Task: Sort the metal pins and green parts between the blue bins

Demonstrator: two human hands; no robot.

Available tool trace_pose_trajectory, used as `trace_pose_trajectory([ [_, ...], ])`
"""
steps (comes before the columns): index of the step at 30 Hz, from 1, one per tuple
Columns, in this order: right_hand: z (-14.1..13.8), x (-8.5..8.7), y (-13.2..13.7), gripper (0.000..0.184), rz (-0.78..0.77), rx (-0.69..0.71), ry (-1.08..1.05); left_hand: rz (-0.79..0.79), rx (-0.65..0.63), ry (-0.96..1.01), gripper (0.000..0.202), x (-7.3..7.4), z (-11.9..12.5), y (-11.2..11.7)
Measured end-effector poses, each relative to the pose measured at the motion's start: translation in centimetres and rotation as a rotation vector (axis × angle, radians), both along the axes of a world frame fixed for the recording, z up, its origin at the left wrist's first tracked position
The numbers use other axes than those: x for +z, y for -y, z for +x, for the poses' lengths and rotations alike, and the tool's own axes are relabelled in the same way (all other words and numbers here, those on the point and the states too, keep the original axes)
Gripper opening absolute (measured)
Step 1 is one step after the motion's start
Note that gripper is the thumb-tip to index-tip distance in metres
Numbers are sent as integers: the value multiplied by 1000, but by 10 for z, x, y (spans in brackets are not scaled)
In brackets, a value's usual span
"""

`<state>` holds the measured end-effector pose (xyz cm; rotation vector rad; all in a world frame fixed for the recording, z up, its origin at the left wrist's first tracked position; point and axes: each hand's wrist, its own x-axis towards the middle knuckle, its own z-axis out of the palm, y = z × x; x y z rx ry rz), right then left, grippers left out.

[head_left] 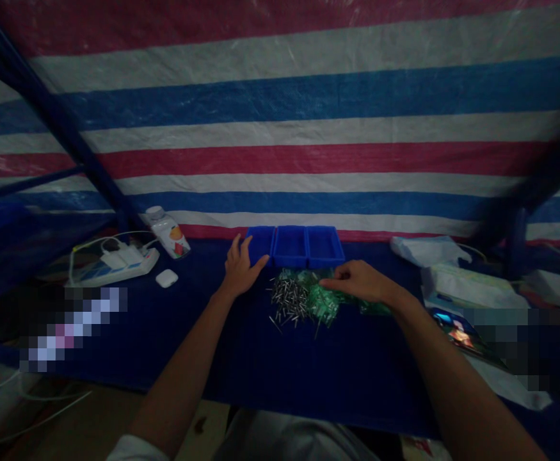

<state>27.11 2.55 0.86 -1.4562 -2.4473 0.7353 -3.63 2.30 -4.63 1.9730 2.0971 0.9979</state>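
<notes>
Readable text: none; white bottle (167,234) label: too small; packet (474,288) print: too blurred

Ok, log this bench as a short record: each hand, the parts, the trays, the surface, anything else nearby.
left hand: open, holding nothing visible, beside three blue trays
right hand: fingertips at green pieces
parts: loose metal pins heaped beside the green pieces
surface: dark blue cloth
nearby: white power strip, white earbud case
backdrop: striped tarpaulin
</notes>
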Motion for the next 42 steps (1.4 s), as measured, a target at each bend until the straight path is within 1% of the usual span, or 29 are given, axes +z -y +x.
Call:
trace_pose_trajectory([
  [2, -3, 0, 4, 53, -60, 48, 41, -5, 43, 6, 72, 0, 0, -1],
  [4, -5, -1, 7, 48, -62, 75, 69, 7, 105, 30, 69, -1, -1, -1],
  [6, -7, -2, 8, 40, -66, 105, 49, 27, 134, 86, 65, 0, -1, -2],
  [9, -6, 0, 8, 31, -111, 147, -87, 66, 95, 190, 61, 0, -2, -4],
  [12, -4, 1, 4, 33, -157, 135, -297, 108, 57, 247, 58, -1, -3, -6],
  [14, -4, -2, -2, 34, -95, 59, -456, 125, 48, 275, 54, -2, -3, -7],
  [17, -6, -14, -14, 36, 101, -195, -691, 134, 45, 308, 47, -3, -4, -8],
  [18, -7, -18, -18, 38, 128, -283, -750, 135, 45, 315, 46, -4, -4, -8],
  [20, -9, -26, -24, 40, 104, -417, -846, 132, 42, 323, 45, -5, -4, -9],
  [21, -10, -29, -26, 41, 71, -461, -895, 129, 41, 325, 45, -5, -4, -9],
  [23, -13, -31, -27, 42, 16, -508, -1003, 121, 41, 326, 44, -6, -4, -10],
  [25, -14, -30, -25, 43, 4, -529, -1086, 134, 46, 324, 41, -4, -4, -10],
  [27, -15, -26, -23, 43, 27, -540, -1121, 202, 78, 290, 38, 0, -2, -8],
  [29, -17, -22, -20, 41, 37, -526, -1150, 299, 96, 248, 38, 9, 1, -3],
  [30, -19, -20, -18, 41, 28, -500, -1170, 331, 70, 252, 39, 14, 4, 1],
  [31, -21, -19, -16, 40, 9, -463, -1190, 325, 3, 301, 39, 19, 8, 5],
  [32, -25, -18, -14, 39, -15, -418, -1202, 283, -88, 397, 38, 24, 12, 9],
  [34, -34, -18, -7, 38, -59, -322, -1182, 106, -310, 592, 38, 32, 24, 17],
  [35, -39, -18, -4, 37, -77, -273, -1149, 20, -414, 653, 40, 35, 30, 21],
  [37, -49, -20, 4, 34, -102, -181, -1069, -121, -560, 723, 38, 36, 43, 27],
  [39, -58, -22, 11, 30, -103, -111, -1000, -194, -608, 748, 32, 36, 52, 30],
  [42, -65, -24, 18, 25, -45, -84, -926, -172, -588, 755, 24, 34, 56, 32],
])
